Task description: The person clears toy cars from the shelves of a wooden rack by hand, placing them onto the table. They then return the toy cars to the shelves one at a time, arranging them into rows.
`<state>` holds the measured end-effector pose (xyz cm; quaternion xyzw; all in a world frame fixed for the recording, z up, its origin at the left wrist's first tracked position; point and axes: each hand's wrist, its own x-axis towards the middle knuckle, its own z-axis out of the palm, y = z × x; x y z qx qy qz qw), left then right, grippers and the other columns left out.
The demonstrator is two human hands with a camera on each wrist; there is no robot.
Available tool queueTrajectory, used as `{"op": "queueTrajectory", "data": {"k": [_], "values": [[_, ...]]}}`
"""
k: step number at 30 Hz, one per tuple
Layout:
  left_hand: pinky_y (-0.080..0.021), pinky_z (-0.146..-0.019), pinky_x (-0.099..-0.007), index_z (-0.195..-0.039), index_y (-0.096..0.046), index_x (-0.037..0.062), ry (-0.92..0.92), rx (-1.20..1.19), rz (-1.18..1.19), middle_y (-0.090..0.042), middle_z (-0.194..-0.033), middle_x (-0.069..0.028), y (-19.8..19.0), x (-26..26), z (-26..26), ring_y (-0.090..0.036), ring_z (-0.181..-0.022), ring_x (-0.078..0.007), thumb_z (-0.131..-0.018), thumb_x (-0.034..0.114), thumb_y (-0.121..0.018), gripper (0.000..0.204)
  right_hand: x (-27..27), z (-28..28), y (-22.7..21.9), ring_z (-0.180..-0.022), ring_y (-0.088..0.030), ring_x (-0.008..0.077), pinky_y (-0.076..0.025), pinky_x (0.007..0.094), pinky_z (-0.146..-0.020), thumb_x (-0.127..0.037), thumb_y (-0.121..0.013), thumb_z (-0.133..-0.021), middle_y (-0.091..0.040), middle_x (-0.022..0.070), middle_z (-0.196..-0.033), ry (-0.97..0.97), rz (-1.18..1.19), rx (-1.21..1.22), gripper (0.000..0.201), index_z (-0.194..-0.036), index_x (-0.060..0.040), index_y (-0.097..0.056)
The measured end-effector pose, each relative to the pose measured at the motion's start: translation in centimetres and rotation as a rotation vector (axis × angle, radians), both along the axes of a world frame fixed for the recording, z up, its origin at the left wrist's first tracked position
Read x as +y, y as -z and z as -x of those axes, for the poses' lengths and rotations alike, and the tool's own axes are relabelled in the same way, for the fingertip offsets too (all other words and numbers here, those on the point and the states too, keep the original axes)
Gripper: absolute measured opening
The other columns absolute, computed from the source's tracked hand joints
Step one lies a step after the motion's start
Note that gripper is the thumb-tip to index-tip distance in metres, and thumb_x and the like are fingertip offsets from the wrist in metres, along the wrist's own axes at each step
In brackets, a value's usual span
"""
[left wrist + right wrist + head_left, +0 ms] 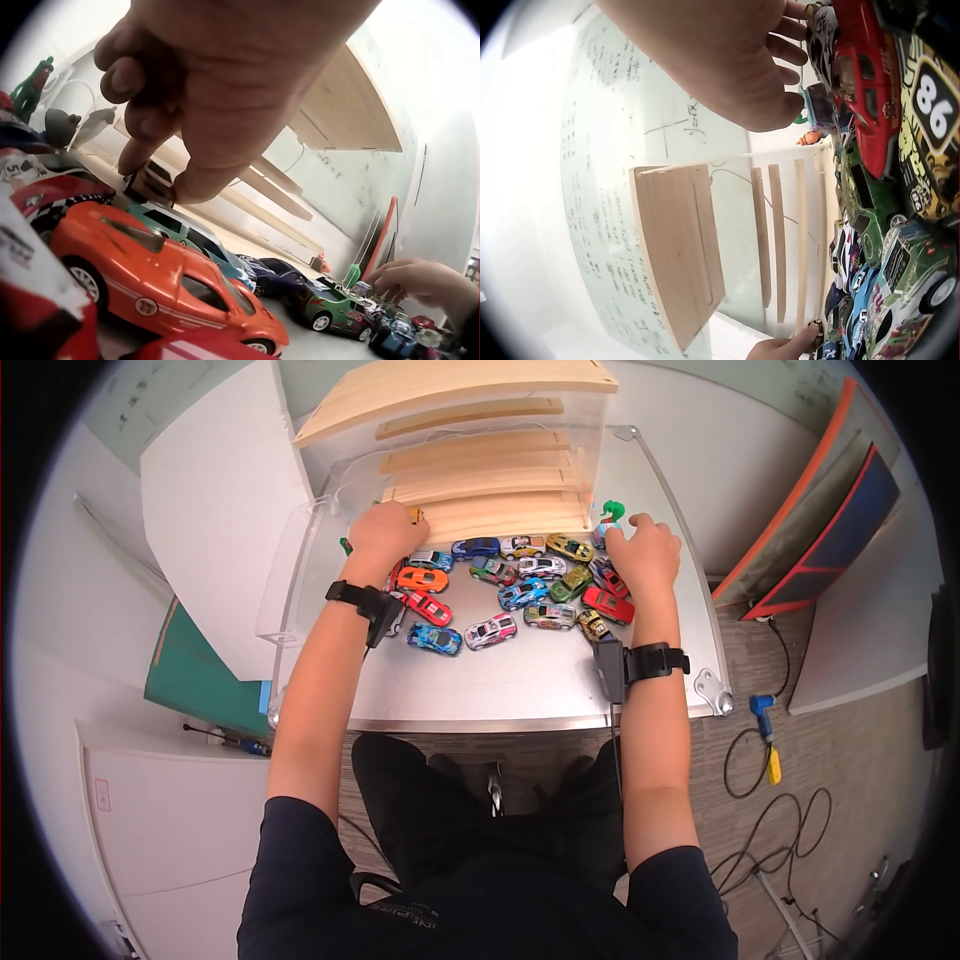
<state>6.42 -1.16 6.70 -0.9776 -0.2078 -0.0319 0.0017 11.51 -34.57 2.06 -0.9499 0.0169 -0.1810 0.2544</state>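
Note:
My left hand [383, 532] pinches a small toy car [155, 180] between thumb and index finger, at the front of the lowest wooden shelf. Only its dark windows and part of a brownish-yellow body show. Below that hand lie an orange toy car [161, 281] and a green-and-white one [187, 232]. My right hand [650, 557] is at the right end of the group of cars, fingers loosely bent, thumb beside a light blue toy car [819, 107]. A red toy car [608, 604] and a black-and-yellow one marked 86 [934, 112] lie near its wrist.
Several more toy cars [523, 594] crowd the metal-topped table [520, 685]. Behind them stands a wooden shelf unit [490, 515] with clear sides. A green figure [613, 511] stands at its right end, another green figure [31, 88] at the left. A clear box [283, 595] stands left.

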Motion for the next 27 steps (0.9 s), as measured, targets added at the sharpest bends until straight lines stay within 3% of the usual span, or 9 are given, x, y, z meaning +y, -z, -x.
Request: {"op": "queueTrajectory", "data": {"k": [10,19,22,24,25,27], "values": [[-0.057,-0.080,-0.0442,-0.099,-0.076,0.0018,-0.053,-0.030,0.005,-0.073,-0.098,-0.0211,0.6,1.0,-0.5,-0.072,-0.092,-0.0354,-0.082,0.049,-0.065,0.051,0.0,0.2,-0.1,-0.104,-0.058,0.0387,-0.049,0.0486,-0.089,-0.035,-0.063,-0.080,-0.066,0.0199,-0.109,0.000,-0.010,0.007,0.043,-0.110,-0.0058,-0.072],[-0.056,-0.078,-0.0442,-0.093,-0.077,0.0032,-0.099,-0.098,0.022,-0.074,-0.093,-0.0203,-0.4,0.4,0.7,-0.072,-0.088,-0.0362,-0.084,0.050,-0.063,0.050,0.0,0.1,0.0,-0.104,-0.058,0.0386,-0.050,0.0483,-0.088,-0.035,-0.063,-0.080,-0.066,0.0203,-0.108,0.001,-0.002,-0.002,0.043,-0.109,-0.0053,-0.072],[-0.055,-0.074,-0.0433,-0.089,-0.077,0.0024,-0.057,-0.221,0.169,-0.073,-0.089,-0.0215,-1.3,0.7,2.3,-0.071,-0.085,-0.0384,-0.087,0.051,-0.061,0.051,0.0,0.2,-0.1,-0.103,-0.058,0.0385,-0.050,0.0482,-0.088,-0.035,-0.063,-0.080,-0.066,0.0201,-0.108,0.004,0.002,-0.002,0.043,-0.109,-0.0052,-0.072],[-0.053,-0.069,-0.0393,-0.084,-0.076,0.0011,0.016,-0.583,0.239,-0.072,-0.076,-0.0157,-1.4,0.9,3.2,-0.070,-0.075,-0.0321,-0.089,0.044,-0.063,0.045,0.0,0.2,-0.2,-0.104,-0.058,0.0386,-0.050,0.0482,-0.088,-0.034,-0.063,-0.080,-0.066,0.0202,-0.108,0.005,0.008,0.001,0.042,-0.109,-0.0053,-0.072],[-0.053,-0.069,-0.0393,-0.084,-0.076,0.0011,0.015,-0.583,0.239,-0.072,-0.076,-0.0157,-1.5,1.0,3.8,-0.070,-0.075,-0.0321,-0.089,0.044,-0.063,0.045,0.1,0.3,-0.1,-0.104,-0.058,0.0386,-0.050,0.0482,-0.088,-0.034,-0.063,-0.080,-0.066,0.0202,-0.108,0.003,0.008,0.002,0.042,-0.109,-0.0053,-0.072],[-0.047,-0.056,-0.0317,-0.083,-0.075,0.0007,0.026,-0.848,0.551,-0.063,-0.061,-0.0042,-1.6,1.3,4.7,-0.059,-0.057,-0.0172,-0.092,0.036,-0.065,0.037,0.1,0.2,0.0,-0.104,-0.058,0.0387,-0.050,0.0484,-0.088,-0.034,-0.063,-0.080,-0.066,0.0205,-0.108,0.004,0.014,-0.018,0.042,-0.110,-0.0052,-0.072]]}}
